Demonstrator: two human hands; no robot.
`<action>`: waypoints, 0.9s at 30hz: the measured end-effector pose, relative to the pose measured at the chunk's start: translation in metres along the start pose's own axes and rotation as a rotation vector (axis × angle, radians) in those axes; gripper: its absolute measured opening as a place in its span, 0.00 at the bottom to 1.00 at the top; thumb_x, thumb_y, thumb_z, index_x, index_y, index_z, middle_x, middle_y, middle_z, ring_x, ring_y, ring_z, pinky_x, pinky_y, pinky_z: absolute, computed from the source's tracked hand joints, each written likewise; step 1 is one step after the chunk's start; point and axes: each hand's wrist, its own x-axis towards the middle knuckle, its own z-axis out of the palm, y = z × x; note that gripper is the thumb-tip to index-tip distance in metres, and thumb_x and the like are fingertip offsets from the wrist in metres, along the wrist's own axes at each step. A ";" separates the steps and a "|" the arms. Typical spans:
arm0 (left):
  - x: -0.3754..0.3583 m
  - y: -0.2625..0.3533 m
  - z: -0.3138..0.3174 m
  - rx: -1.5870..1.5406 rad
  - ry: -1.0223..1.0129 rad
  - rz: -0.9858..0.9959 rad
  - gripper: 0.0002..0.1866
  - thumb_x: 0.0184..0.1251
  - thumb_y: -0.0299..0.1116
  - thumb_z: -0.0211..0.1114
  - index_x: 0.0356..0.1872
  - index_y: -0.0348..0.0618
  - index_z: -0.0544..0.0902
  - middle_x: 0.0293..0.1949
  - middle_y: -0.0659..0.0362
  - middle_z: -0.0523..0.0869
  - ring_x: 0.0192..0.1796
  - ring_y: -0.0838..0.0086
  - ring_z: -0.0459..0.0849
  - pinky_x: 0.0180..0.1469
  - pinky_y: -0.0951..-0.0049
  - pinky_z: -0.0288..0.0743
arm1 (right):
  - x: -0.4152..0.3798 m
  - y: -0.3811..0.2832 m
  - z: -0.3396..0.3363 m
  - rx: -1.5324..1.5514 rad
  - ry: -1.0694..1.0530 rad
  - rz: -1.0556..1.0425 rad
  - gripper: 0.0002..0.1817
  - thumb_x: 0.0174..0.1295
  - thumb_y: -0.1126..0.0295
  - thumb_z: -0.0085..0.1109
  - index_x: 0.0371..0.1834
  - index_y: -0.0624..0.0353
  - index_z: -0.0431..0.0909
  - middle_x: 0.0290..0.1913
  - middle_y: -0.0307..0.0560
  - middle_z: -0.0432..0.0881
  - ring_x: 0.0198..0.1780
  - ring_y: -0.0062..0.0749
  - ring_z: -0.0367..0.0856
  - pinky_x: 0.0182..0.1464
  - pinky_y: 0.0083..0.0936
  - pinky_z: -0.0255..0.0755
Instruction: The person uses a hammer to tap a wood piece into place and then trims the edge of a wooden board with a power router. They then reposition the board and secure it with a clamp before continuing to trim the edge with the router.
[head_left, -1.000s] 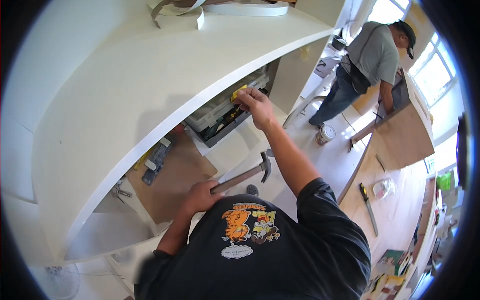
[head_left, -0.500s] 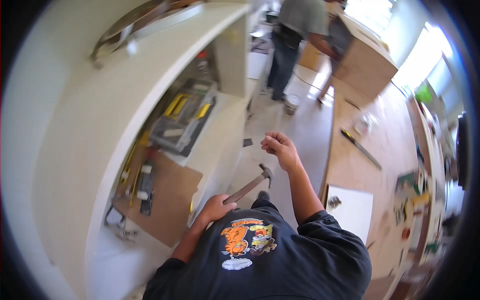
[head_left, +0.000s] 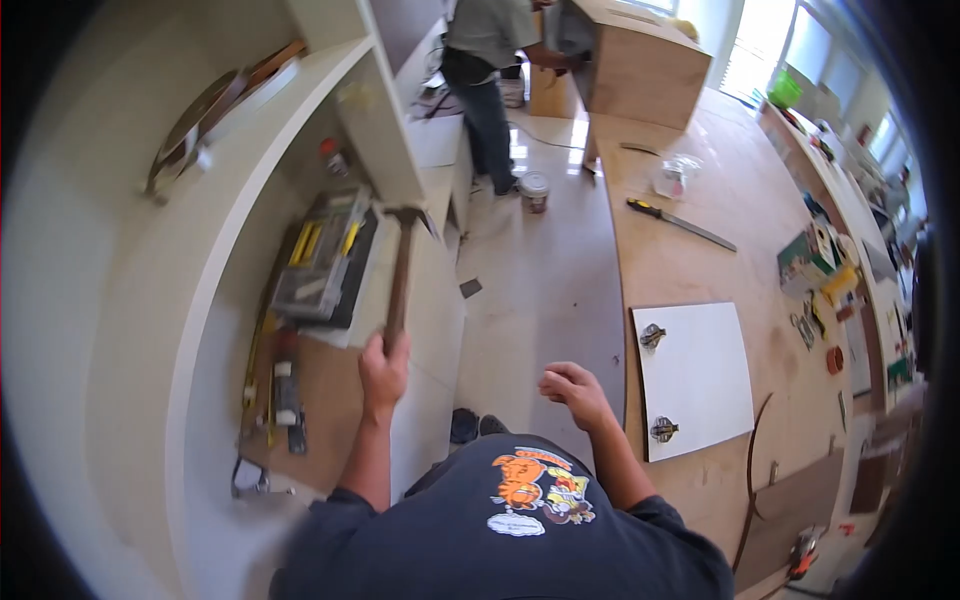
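The hammer (head_left: pixel 401 275) is in the person's left hand (head_left: pixel 385 372), up in front of the low white shelf (head_left: pixel 412 310) and near the tool box (head_left: pixel 322 258). It has a long, straight handle that looks like brown wood. The head of the hammer is dark grey and looks like metal. It sits across the top of the handle, so the whole thing looks like a letter T. One end of the head is thin and bends down a bit, but the picture is too blurry to show its tip well. The hammer points away from the person, with its head at the far end. The left hand is closed around the low end of the handle, with the fingers wrapped and the thumb up along it. The right hand (head_left: pixel 578 392) is up over the floor (head_left: pixel 530 310), well apart from the hammer. Its fingers are curled in, about half closed, and it is too hard to tell if something small is in them. To the right is a big wooden table (head_left: pixel 680 285). A white board (head_left: pixel 700 375) with two metal hinges lies on it, and a long grey file (head_left: pixel 690 226) with a black and yellow handle lies farther up.
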 end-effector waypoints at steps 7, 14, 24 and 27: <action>0.023 0.007 -0.029 -0.232 0.140 -0.286 0.14 0.68 0.40 0.66 0.32 0.37 0.81 0.18 0.56 0.81 0.18 0.73 0.77 0.21 0.65 0.69 | -0.083 0.053 -0.039 0.107 0.145 -0.041 0.14 0.70 0.64 0.63 0.52 0.60 0.78 0.40 0.43 0.86 0.39 0.23 0.84 0.43 0.19 0.76; -0.150 -0.040 0.028 0.013 -0.508 -0.381 0.16 0.65 0.40 0.69 0.25 0.38 0.81 0.18 0.61 0.79 0.16 0.77 0.74 0.18 0.70 0.65 | -0.169 0.092 -0.018 0.119 0.165 -0.017 0.16 0.71 0.63 0.63 0.54 0.61 0.78 0.42 0.44 0.86 0.41 0.23 0.83 0.46 0.20 0.75; -0.214 -0.099 0.056 -0.474 -0.861 -0.929 0.13 0.68 0.38 0.67 0.27 0.48 0.74 0.21 0.66 0.74 0.16 0.82 0.69 0.16 0.78 0.60 | -0.288 0.139 0.023 0.206 0.467 -0.162 0.16 0.71 0.65 0.62 0.55 0.62 0.77 0.43 0.45 0.86 0.43 0.25 0.84 0.46 0.23 0.77; -0.215 -0.119 0.066 -0.657 -0.892 -0.932 0.13 0.68 0.36 0.66 0.26 0.48 0.72 0.20 0.67 0.73 0.17 0.82 0.69 0.17 0.78 0.60 | -0.320 0.176 0.045 0.233 0.472 -0.107 0.16 0.71 0.65 0.62 0.55 0.62 0.76 0.44 0.47 0.86 0.41 0.29 0.85 0.46 0.24 0.79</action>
